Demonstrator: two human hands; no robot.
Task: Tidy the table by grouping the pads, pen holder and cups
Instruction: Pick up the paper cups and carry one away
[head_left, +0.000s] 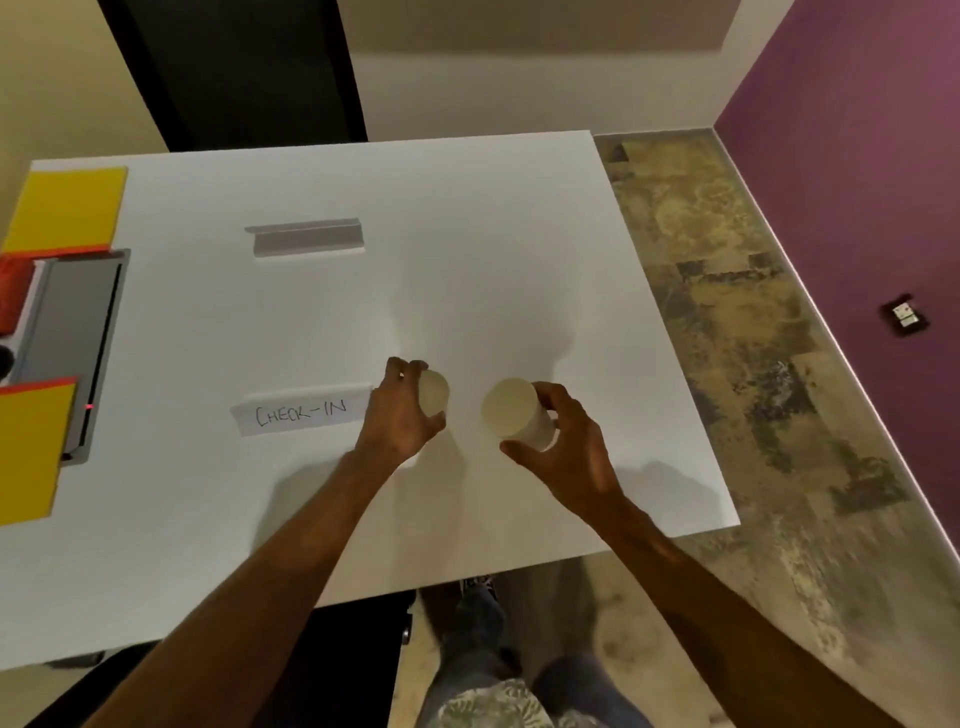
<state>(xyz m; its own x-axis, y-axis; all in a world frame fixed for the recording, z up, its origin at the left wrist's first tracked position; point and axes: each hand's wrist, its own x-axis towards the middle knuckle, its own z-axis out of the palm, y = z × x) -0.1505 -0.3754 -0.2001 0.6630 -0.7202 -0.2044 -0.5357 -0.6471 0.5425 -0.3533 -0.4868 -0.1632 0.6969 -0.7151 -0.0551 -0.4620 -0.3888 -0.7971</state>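
Two white paper cups are held above the middle of the white table (467, 234). My left hand (400, 415) is closed round the left cup (435, 392), which it mostly hides. My right hand (566, 441) grips the right cup (511, 408) from the side, and the cup tilts with its round end toward the camera. A yellow pad (67, 208) lies at the far left, and a second yellow pad (26, 452) lies at the near left. The pen holder is not clearly visible.
A grey laptop-like device (72, 332) sits between the two pads at the left edge, with a red object (13, 296) beside it. A folded "CHECK-IN" paper sign (301, 413) and another folded sign (306, 236) stand on the table. Patterned floor and a purple wall lie to the right.
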